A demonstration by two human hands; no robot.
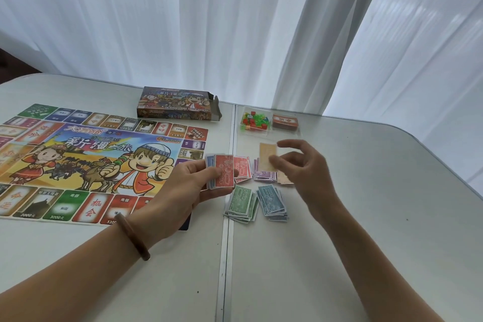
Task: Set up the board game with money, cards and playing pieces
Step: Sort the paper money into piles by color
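The colourful game board (pixel 86 159) lies flat on the left of the table. My left hand (pixel 193 183) grips a stack of play money (pixel 220 171) with a red 10000 note on top. My right hand (pixel 303 167) pinches a single pale orange note (pixel 268 155) above the sorted piles. On the table lie a red pile (pixel 243 168), a purple pile (pixel 262 175), a green 500 pile (pixel 241 204), a blue 1000 pile (pixel 273 202) and a pale orange pile (pixel 285 180). Coloured playing pieces (pixel 252 121) and a red card deck (pixel 285 122) sit in clear packaging further back.
The open game box (pixel 177 107) stands behind the board near the table's far edge. A seam (pixel 226 243) runs down the table between its two halves. White curtains (pixel 235 21) hang behind. A brown bangle (pixel 132 236) is on my left wrist.
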